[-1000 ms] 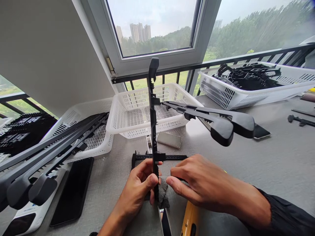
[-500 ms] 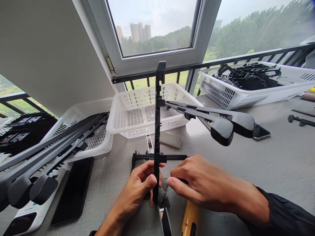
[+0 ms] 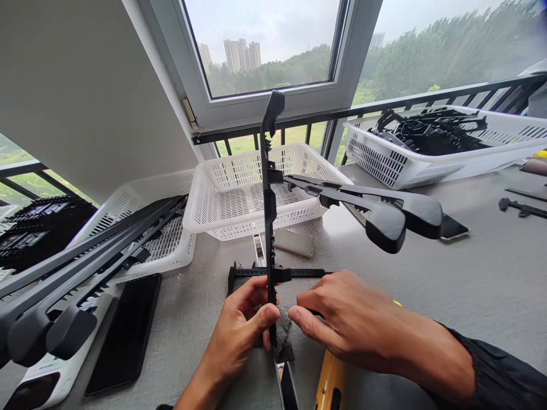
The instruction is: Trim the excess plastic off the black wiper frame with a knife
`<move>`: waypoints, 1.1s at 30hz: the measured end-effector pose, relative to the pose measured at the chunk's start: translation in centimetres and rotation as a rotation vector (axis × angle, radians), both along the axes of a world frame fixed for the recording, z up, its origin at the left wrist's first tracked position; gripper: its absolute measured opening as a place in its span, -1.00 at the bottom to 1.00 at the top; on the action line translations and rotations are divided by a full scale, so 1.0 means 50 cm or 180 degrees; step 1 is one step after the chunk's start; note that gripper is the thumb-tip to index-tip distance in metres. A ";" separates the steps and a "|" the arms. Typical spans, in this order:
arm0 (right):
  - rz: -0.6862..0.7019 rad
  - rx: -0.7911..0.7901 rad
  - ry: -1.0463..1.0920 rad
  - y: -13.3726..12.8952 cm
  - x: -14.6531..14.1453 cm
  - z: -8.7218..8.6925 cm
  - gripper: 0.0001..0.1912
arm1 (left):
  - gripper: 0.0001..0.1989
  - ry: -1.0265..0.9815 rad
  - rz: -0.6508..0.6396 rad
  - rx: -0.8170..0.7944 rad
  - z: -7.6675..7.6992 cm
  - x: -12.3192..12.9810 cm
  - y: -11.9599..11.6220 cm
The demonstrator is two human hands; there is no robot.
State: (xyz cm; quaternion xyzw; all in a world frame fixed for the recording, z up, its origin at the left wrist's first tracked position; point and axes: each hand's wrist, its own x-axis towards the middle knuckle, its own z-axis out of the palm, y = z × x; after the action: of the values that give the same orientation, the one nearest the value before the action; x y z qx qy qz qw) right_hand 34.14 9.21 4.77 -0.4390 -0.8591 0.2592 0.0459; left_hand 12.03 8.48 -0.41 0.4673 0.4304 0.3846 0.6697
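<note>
A long black plastic part (image 3: 269,210) stands upright in the middle, its hooked top in front of the window. My left hand (image 3: 243,324) grips its lower end between thumb and fingers. Just right of the part, my right hand (image 3: 337,319) is closed in a pinch, and what it holds is too hidden to name. Between the hands lies a rough grey piece (image 3: 282,336). A black caliper (image 3: 303,273) lies crosswise behind the part.
White baskets stand at the centre back (image 3: 256,216), left (image 3: 183,250) and right (image 3: 397,176), the right one full of black parts. Long black parts (image 3: 380,213) rest over the centre basket's edge. A black phone (image 3: 126,333) lies left, a yellow tool (image 3: 329,381) in front.
The upright part has turned in my left hand and its top has shifted left and slightly up. My right hand has barely moved.
</note>
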 end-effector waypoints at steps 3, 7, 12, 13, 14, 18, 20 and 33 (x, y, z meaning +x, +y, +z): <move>0.0038 -0.0021 -0.0004 0.000 0.001 0.004 -0.46 | -0.35 -0.0043 -0.0158 -0.0038 -0.002 -0.006 0.001; 0.0114 -0.0050 0.0128 0.001 0.003 0.008 -0.48 | -0.35 -0.0182 -0.0299 -0.0090 -0.005 -0.014 0.000; 0.0181 -0.0049 0.0250 0.001 0.002 0.008 -0.47 | -0.30 -0.0386 -0.0428 -0.0254 -0.008 -0.018 0.000; 0.0193 -0.0055 0.0258 0.001 0.001 0.008 -0.48 | -0.28 -0.0407 -0.0436 -0.0267 -0.009 -0.019 0.000; 0.0199 -0.0064 0.0262 0.001 0.001 0.009 -0.48 | -0.27 -0.0422 -0.0447 -0.0279 -0.010 -0.019 0.001; 0.0161 -0.0104 0.0250 0.001 0.002 0.008 -0.48 | -0.28 -0.0390 -0.0436 -0.0292 -0.011 -0.019 0.004; 0.0137 -0.0085 0.0245 0.001 0.002 0.006 -0.48 | -0.29 -0.0331 -0.0374 -0.0250 -0.010 -0.017 0.002; 0.0072 -0.0216 0.0337 0.010 0.010 0.013 -0.47 | -0.34 -0.0415 -0.0290 -0.0111 -0.007 -0.012 -0.001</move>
State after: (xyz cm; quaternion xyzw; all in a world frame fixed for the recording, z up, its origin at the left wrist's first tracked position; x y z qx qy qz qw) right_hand 34.66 9.73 5.42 -0.4163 -0.8511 0.3114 0.0734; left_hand 11.42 8.45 -0.77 0.4486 0.3708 0.3757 0.7212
